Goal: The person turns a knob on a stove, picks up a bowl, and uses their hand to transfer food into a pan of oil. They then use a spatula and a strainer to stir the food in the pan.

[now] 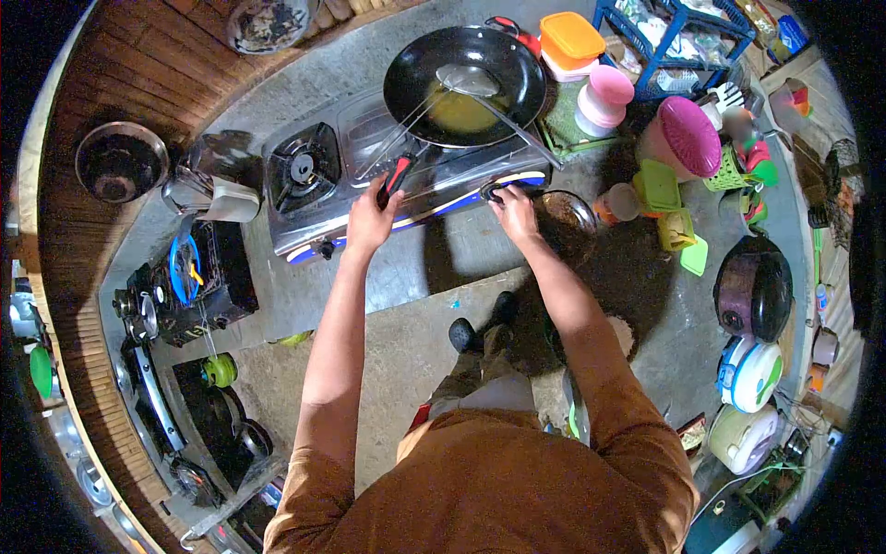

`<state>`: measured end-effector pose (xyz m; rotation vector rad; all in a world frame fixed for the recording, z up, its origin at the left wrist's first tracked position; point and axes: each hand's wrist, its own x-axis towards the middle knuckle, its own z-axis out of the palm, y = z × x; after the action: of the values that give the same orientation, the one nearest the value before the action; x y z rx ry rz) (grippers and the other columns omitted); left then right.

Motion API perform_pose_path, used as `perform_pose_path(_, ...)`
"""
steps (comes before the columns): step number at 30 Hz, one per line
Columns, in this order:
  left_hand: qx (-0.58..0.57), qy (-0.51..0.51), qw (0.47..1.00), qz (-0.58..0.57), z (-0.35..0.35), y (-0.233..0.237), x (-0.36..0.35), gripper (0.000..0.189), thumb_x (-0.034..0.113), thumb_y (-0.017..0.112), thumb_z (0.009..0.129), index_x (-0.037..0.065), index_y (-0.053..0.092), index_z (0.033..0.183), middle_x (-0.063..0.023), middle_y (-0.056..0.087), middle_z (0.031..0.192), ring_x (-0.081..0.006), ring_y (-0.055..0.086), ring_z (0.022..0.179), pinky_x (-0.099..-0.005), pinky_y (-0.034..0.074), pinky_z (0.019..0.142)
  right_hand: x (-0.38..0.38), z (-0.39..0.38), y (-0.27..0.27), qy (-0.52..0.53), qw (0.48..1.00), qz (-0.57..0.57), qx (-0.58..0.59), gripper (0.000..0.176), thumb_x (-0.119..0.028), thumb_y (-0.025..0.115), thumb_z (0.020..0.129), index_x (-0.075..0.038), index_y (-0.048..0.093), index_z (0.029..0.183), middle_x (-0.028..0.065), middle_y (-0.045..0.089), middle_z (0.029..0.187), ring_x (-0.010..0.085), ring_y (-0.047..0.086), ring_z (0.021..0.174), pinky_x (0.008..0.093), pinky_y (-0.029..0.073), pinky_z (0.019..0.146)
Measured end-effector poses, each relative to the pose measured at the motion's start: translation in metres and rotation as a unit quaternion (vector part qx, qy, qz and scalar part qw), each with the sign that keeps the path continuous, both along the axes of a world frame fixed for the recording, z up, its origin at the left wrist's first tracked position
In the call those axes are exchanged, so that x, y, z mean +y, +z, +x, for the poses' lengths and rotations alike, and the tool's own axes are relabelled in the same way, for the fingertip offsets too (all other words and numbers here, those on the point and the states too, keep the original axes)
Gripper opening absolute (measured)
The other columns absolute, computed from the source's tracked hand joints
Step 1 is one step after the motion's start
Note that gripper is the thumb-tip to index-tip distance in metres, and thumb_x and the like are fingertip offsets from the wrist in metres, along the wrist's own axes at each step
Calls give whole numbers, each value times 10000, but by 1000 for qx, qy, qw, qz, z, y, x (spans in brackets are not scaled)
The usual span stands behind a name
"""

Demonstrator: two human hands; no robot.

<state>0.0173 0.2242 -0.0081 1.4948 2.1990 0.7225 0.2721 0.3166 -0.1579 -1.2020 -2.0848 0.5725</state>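
Note:
My left hand (371,223) is closed around the red and black handle of a black wok (406,69). This wok stands on the right burner of a two-burner gas stove (355,138) and has yellowish oil (461,113) in it. A metal skimmer (468,80) rests in the wok, its long handle reaching over the right rim. Thin metal rods (399,138) lean over the front left rim. My right hand (515,214) has its fingers closed on the stove's right control knob (492,191). The left burner (302,168) carries no pan.
Right of the stove stand an orange-lidded container (572,35), a pink-topped tub (604,97), a pink basket (690,138) and green containers (657,185). A round pan (565,222) sits beside my right hand. At left are a dark pot (122,164) and a metal jug (231,200).

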Motion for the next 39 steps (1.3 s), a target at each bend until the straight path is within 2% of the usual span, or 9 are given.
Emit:
perform_pose_path(4,-42,7,999,33,-4,-6,-12,536,356,649,828,70,511,1259,-201,654,914,-298,650,869,-384,484,756,-22,10,7,-62,995,59,50,247,-104,725,722,-21,652,944,157,627,893,324,621,800,394,509,705)
perform_pose_path(10,-138,101,984,50,5,0,-67,652,351,680,821,99,409,1357,-166,579,1151,-232,590,959,-348,460,850,-127,66,29,-217,958,-85,168,172,-136,671,784,-35,657,923,137,659,858,305,629,766,366,499,705)
perform_pose_path(15,-103,138,963,208,27,-43,-122,377,218,649,859,84,535,1193,-83,586,1091,-175,532,1008,-327,448,815,-233,148,6,-346,935,-65,46,124,-161,642,817,-80,651,910,114,651,903,303,606,838,401,479,769)
perform_pose_path(20,-221,10,972,79,112,-104,-154,233,124,638,853,81,568,1070,-39,591,1022,-150,556,918,-295,456,770,-307,227,-19,-412,907,-22,85,149,-117,635,825,-25,663,939,138,608,858,237,605,753,338,494,697)
perform_pose_path(24,-356,-143,923,-25,191,-160,-167,319,137,651,843,69,543,1135,-62,589,1001,-152,566,806,-298,482,704,-329,267,-10,-497,858,-117,-61,258,-182,646,821,-42,642,1038,185,603,1056,302,571,960,391,459,861)
perform_pose_path(27,-292,-259,920,-29,236,-182,-170,389,182,648,848,79,523,1201,-96,602,1040,-173,598,806,-316,495,725,-332,289,-11,-503,854,-90,-97,346,-211,637,826,-62,599,1135,208,584,1124,346,531,1055,445,403,947)
perform_pose_path(34,-187,-261,932,-168,324,-207,-170,509,241,604,876,73,431,1325,-97,611,1113,-201,635,852,-318,497,754,-324,326,-30,-447,848,-270,-83,491,-212,606,852,-71,471,1302,227,511,1244,360,466,1182,452,361,1014)
perform_pose_path(35,-253,-240,918,-191,326,-258,-167,527,225,594,882,79,406,1352,-76,602,1137,-204,627,884,-321,502,741,-321,328,-31,-426,845,-321,-32,503,-211,604,855,-68,458,1314,221,489,1278,355,454,1200,445,357,1024)
perform_pose_path(39,-384,-101,885,-243,362,-224,-164,481,143,596,873,67,440,1321,-68,590,1131,-166,598,870,-308,507,702,-316,333,-44,-453,847,-263,-91,511,-197,605,856,-67,450,1326,209,549,1214,335,523,1129,425,417,965)
